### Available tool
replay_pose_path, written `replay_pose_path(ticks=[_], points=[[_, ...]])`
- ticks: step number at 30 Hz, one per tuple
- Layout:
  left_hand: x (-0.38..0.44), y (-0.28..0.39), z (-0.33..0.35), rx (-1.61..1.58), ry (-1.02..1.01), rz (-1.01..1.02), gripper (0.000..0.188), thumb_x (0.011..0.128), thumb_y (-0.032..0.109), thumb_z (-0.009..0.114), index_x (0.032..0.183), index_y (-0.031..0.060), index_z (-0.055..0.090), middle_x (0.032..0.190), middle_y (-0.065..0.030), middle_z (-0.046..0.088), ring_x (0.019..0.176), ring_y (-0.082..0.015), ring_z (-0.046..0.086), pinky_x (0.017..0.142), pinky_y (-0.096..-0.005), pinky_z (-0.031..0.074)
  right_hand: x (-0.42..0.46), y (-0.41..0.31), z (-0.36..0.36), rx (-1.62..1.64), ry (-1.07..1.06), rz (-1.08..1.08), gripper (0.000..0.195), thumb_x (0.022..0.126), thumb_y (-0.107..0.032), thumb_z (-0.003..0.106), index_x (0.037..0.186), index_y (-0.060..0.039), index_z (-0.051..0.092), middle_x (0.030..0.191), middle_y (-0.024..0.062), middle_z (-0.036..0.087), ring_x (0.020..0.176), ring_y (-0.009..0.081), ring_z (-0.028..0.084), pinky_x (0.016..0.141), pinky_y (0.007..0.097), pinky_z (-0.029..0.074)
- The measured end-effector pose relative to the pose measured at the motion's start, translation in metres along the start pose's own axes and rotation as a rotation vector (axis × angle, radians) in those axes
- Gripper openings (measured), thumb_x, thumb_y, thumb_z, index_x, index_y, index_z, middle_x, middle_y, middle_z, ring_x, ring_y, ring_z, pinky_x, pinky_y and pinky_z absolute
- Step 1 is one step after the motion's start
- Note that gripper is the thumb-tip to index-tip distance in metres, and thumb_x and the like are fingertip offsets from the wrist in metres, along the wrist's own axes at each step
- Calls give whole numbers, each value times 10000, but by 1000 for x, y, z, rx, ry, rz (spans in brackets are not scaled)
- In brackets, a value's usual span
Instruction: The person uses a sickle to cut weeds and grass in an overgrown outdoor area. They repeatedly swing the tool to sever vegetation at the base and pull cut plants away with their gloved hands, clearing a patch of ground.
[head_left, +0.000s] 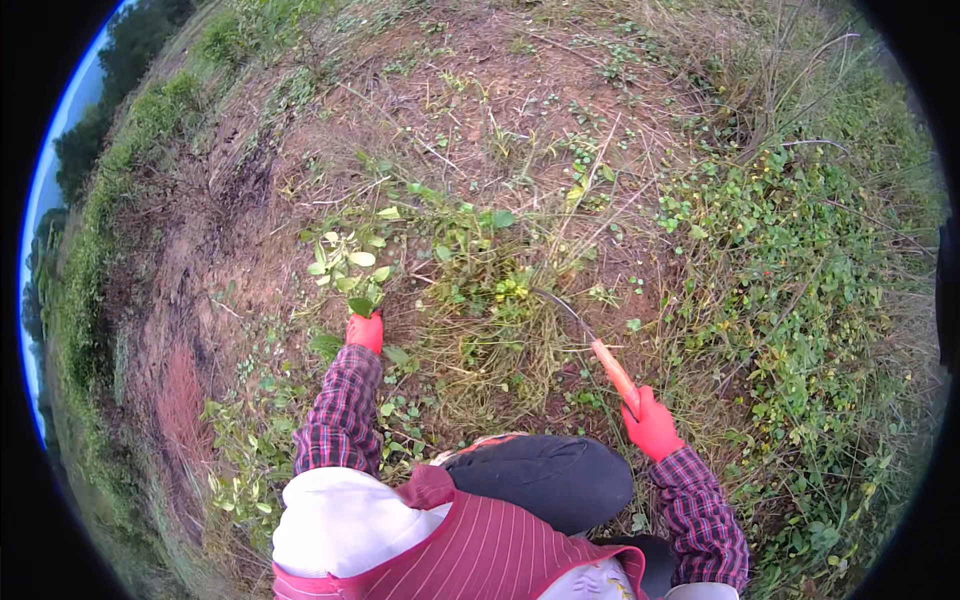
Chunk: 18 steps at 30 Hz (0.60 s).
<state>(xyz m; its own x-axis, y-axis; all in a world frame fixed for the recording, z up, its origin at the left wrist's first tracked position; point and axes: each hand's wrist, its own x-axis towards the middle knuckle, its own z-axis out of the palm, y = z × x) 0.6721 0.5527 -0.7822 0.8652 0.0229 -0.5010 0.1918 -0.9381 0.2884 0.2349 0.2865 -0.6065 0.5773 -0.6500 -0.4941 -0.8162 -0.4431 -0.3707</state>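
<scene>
A red glove covers my left hand (365, 331), which is closed around the base of a leafy green stem (352, 271); its fingers are partly hidden by leaves. My right hand (651, 424), gloved in red too, grips the orange handle (616, 371) of a sickle. The thin curved metal blade (566, 309) points up and left, its tip beside a clump of green and yellow weeds (510, 289) between the two hands. Cut or flattened grass (495, 375) lies below that clump.
Dense green leafy growth (795, 300) covers the right side. Dry stalks (600, 165) and twigs lie over reddish soil (480, 127) ahead. A leafy shrub (247, 465) stands by my left sleeve. My bent knee (547, 476) in dark trousers is close below the grass.
</scene>
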Motion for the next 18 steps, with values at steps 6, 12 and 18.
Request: replay_pose_path(ticks=[6,12,18], points=[[33,25,-38,52,125,264,369,830,345,536,1085,89,607,1073,-185,595,996,-365,571,838,-442,461,-90,53,44,201,75,169,333,833,-219,646,994,-49,409,725,216,586,659,418,590,556,438,448],[44,131,-15,261,111,511,424,782,323,624,1159,143,552,1189,-159,520,1026,-332,575,828,-435,481,-98,27,53,317,59,283,347,840,-236,657,977,-49,400,715,205,581,612,378,582,541,421,436],[76,178,-7,152,136,284,743,756,182,610,1398,115,242,1286,-224,422,1118,-374,508,929,-425,435,-105,32,55,348,86,401,373,793,-245,710,967,-60,436,705,180,586,594,324,596,555,380,462]])
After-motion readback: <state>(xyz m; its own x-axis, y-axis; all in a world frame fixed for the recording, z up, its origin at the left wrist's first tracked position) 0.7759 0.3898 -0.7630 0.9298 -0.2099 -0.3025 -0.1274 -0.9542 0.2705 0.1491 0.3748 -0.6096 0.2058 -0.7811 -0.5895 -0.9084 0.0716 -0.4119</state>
